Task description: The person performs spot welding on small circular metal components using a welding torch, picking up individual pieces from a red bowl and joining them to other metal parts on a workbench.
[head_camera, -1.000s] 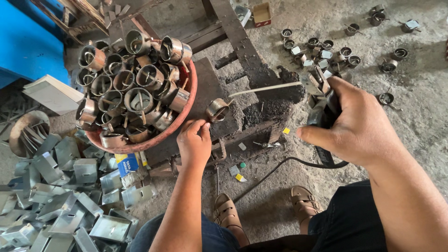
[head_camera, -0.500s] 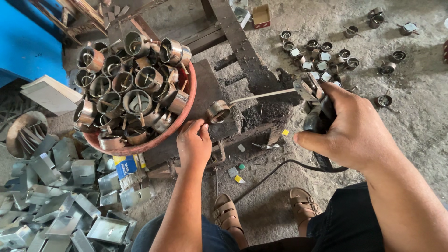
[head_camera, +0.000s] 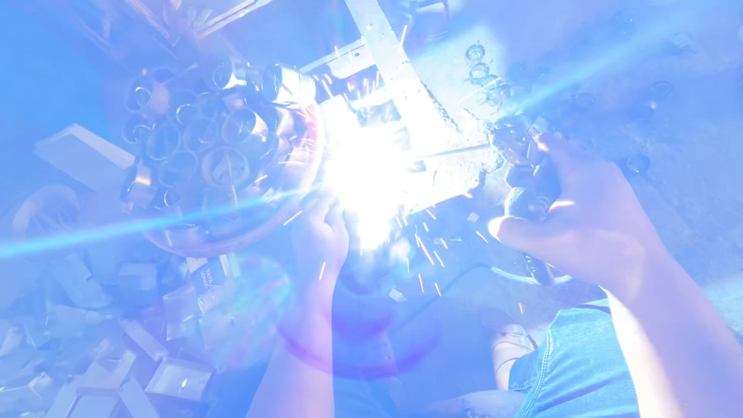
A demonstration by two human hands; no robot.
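Right hand (head_camera: pixel 596 224), at 3 o'clock: fingers wrapped tight around a dark welding holder (head_camera: pixel 530 186). Left hand (head_camera: pixel 321 232), centre: grip unreadable behind white arc glare (head_camera: pixel 368 182) and sparks. Basin (head_camera: pixel 232 240) of metal rings (head_camera: pixel 224 166) at 10 o'clock, just beside the glare.

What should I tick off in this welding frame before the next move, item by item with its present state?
1. Right hand gripping the electrode holder: ok, fingers wrapped round the handle.
2. Left hand clear of the arc flash: not ok, it sits right at the edge of the glare.
3. Small ring being welded sitting steady: cannot tell, the glare hides it.
4. Sparks kept off the body: not ok, they scatter toward the bare left forearm and the sandalled foot.
5. Basin of metal rings out of the way: ok, left of the flash.
6. Hand protection: not ok, both hands bare.
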